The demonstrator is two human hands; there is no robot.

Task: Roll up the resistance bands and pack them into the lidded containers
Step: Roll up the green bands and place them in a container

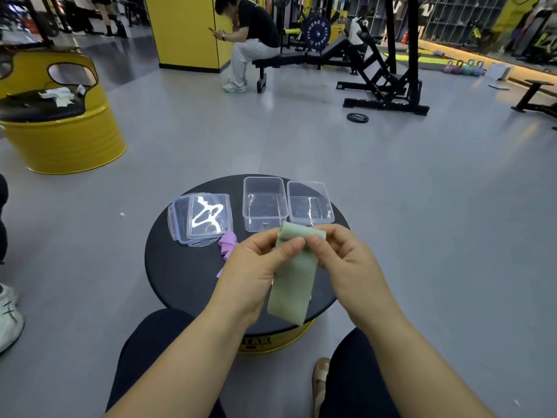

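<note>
Between the fingers of both hands, above the near half of the tabletop [180, 267], hangs a pale green resistance band [294, 285]. Its top end is curled over into the start of a roll, and the rest drops flat and loose below the thumbs. The left hand [256, 267] pinches the roll's left side, thumb [289, 247] in front and the other fingers curled behind. The right hand [346, 257] pinches the right side in the same way, so both sets of fingers are clamped on the band.

Just left of the left knuckles, a purple resistance band [228, 242] lies crumpled on the tabletop. Beyond the fingertips two clear containers stand side by side, the left container [250, 206] and the right container [306, 183]. Further left, past the purple band, clear lids [202, 218] sit stacked and slightly askew.

The round black tabletop caps a yellow drum [271, 342]. Well beyond it, across the grey gym floor, a person [256, 34] sits on a bench.
</note>
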